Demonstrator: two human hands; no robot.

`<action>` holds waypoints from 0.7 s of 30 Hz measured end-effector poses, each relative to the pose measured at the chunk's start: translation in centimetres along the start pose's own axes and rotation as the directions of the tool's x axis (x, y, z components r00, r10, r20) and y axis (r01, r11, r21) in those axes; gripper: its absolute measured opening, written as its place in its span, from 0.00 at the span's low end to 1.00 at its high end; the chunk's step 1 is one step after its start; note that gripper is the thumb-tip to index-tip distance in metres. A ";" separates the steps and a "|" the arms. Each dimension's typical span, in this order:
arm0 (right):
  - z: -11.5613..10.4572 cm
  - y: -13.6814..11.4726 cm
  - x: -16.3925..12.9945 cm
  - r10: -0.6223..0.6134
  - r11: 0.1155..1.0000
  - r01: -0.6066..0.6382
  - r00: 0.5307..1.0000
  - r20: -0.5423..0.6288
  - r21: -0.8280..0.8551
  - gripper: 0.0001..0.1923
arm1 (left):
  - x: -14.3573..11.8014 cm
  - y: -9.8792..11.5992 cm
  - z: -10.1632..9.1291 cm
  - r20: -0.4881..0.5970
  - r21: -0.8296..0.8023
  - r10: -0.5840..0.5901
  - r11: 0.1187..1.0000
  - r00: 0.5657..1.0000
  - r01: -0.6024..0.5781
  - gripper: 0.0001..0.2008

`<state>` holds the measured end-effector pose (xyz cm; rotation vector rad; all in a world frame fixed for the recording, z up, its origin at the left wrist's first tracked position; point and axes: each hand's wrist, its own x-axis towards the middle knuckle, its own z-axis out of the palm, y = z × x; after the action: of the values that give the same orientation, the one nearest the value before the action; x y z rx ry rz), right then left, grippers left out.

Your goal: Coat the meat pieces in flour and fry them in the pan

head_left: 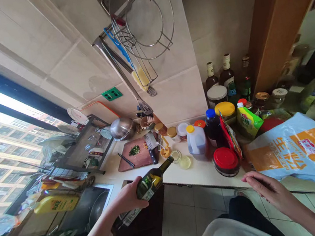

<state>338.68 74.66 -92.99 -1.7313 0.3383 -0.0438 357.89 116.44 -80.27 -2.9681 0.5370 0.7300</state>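
Currently the left hand is gripping a green bottle at the near edge of the counter, its neck slanting far and right toward a small glass jar. A careless wrist swing would be risking knocking that jar. The right hand is hanging empty, loosely curled, near the bag.

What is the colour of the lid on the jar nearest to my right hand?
The jar lid is bright red, seen plainly in the head view.
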 end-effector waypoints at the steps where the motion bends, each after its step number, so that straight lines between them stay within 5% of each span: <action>1: 0.0 0.0 0.0 0.003 1.000 -0.003 1.000 -0.005 0.002 0.27 | 0.1 -0.1 -0.1 0.004 0.005 0.003 1.000 1.000 -0.003 0.31; 21: -0.1 0.3 -0.2 0.037 0.998 -0.035 0.999 -0.033 0.051 0.26 | 0.4 0.8 -2.4 0.067 0.075 -0.006 0.997 0.998 0.001 0.30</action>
<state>338.46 74.58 -93.21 -1.6761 0.3900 -0.0554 358.97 115.27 -78.27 -2.8640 0.5426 0.7880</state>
